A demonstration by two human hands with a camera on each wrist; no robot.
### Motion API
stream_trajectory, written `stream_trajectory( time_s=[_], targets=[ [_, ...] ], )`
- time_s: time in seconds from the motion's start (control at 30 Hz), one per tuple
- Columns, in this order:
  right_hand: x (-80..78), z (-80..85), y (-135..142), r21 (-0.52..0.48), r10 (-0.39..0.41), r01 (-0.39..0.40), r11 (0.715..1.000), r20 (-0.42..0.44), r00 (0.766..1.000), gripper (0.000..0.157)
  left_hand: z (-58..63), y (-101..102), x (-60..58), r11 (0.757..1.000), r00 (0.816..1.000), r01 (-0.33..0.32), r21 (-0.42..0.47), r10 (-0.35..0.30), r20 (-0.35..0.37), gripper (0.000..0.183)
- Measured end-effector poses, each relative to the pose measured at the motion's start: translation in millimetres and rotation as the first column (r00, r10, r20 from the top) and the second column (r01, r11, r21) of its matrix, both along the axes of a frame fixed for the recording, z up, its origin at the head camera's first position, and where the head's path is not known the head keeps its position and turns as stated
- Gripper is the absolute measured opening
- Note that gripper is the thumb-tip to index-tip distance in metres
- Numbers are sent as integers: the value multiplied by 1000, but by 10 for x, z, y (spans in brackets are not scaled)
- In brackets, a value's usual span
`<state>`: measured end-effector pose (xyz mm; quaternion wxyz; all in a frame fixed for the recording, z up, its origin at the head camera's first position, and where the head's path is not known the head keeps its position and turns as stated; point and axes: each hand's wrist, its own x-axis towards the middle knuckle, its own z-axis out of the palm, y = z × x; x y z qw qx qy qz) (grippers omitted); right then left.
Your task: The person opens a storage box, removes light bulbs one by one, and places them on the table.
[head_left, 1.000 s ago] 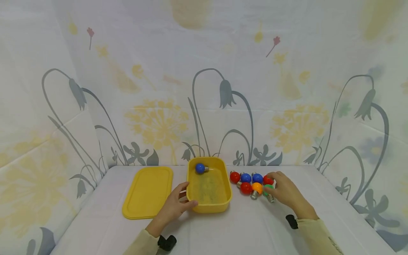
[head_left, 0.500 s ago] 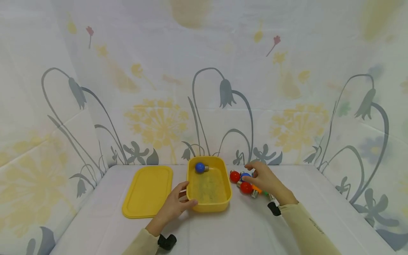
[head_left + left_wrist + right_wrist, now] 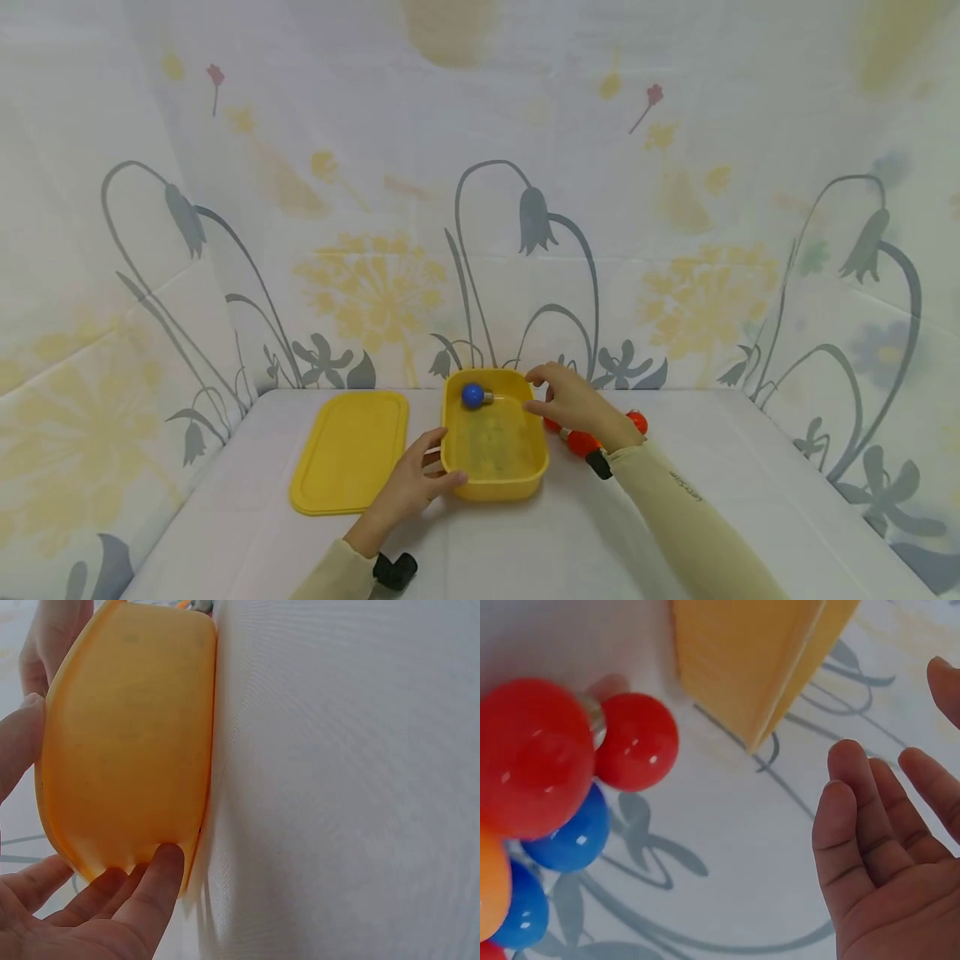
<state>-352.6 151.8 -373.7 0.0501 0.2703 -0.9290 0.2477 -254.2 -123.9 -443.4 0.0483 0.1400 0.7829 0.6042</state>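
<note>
My left hand (image 3: 408,483) holds a yellow plastic box (image 3: 497,490) at its near left corner, thumb at the front rim and fingers along the side. In the left wrist view the fingertips (image 3: 171,859) touch the box wall. One blue light bulb (image 3: 472,396) lies inside at the far left. My right hand (image 3: 573,404) hovers by the right rim, its fingers apart and nothing in them. Below and behind it sit more bulbs, partly hidden by the arm: red bulbs (image 3: 532,761), blue bulbs (image 3: 574,832) and an orange bulb (image 3: 491,881).
A flat yellow lid (image 3: 348,454) lies on the white-covered table left of the box. One red bulb (image 3: 636,421) shows at the right end of the bulb group. A flower-printed cloth (image 3: 390,183) hangs behind the table.
My right hand has moved left, from the right end of the bulbs over the group to the box's right rim. My left hand and the box stay where they were.
</note>
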Motion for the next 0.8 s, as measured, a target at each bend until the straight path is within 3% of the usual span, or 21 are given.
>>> stream_trajectory(
  time_s=[0.23,0.3,0.4,0.5,0.63,0.8],
  targets=[
    [-122,4,-286,31,71,-71,997,28,997,54,-96,-3,-62,999,999,-27,-32,26,-21,79],
    [-161,-6,-354,47,77,-78,996,30,997,53,-87,-6,-56,1000,1000,-20,-23,20,-22,80],
    [-199,-11,-444,70,81,-83,994,26,996,51,24,1,15,1000,1000,-11,-17,11,-10,81],
    [-225,-6,-525,76,82,-86,993,49,995,50,25,1,17,1000,1000,-11,-19,11,-10,82],
    [-271,13,-627,75,103,-109,991,74,992,50,-99,-10,-63,999,999,-29,-42,28,-24,80],
    [-325,28,-738,79,124,-131,988,88,988,50,-110,-14,-67,999,999,-27,-44,26,-28,81]
  ],
)
